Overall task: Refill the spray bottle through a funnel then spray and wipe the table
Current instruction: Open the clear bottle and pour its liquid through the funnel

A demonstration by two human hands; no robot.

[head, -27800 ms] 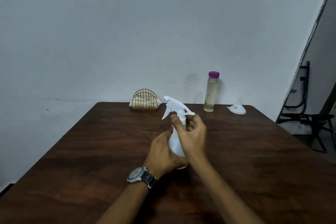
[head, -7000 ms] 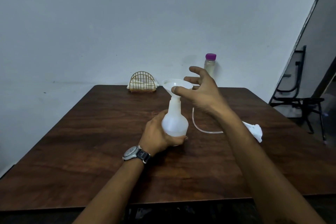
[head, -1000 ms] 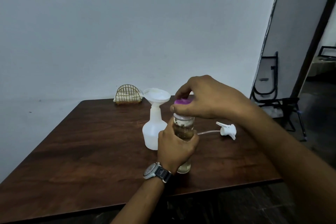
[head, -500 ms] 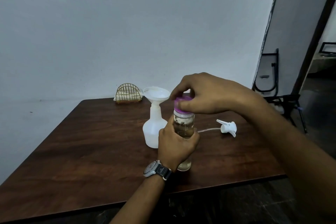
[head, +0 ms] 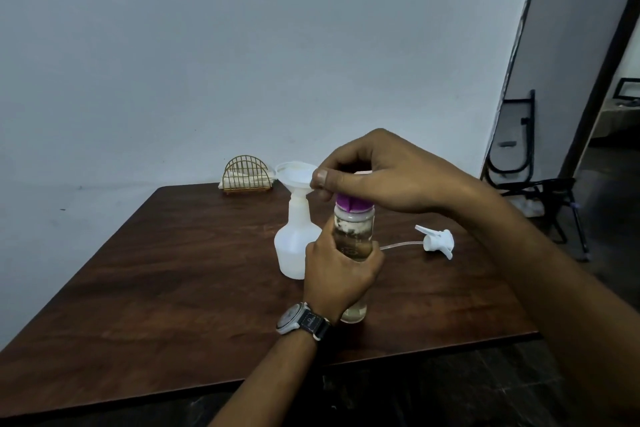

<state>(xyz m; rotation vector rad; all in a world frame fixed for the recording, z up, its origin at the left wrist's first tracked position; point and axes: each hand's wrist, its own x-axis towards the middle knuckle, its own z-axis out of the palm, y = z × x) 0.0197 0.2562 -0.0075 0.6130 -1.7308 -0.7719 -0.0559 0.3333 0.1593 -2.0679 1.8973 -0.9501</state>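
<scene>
Head view: my left hand [head: 341, 274] grips the refill bottle [head: 353, 229], my right hand [head: 391, 180] pinches its purple cap [head: 353, 206]. The spray bottle [head: 294, 246], funnel [head: 296, 175] seated, stands just behind; a jerk freeing the cap could topple it, I reckon.

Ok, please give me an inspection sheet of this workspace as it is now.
surface: dark wooden table.
job's things: white spray bottle upright, funnel in its neck; spray head lying to its right; clear refill bottle, purple cap on.
clutter: wire napkin holder at far edge.
grips: left hand holds refill bottle; right hand pinches cap.
cables: nothing seen.
surroundings: pale wall; folded chair at right.
</scene>
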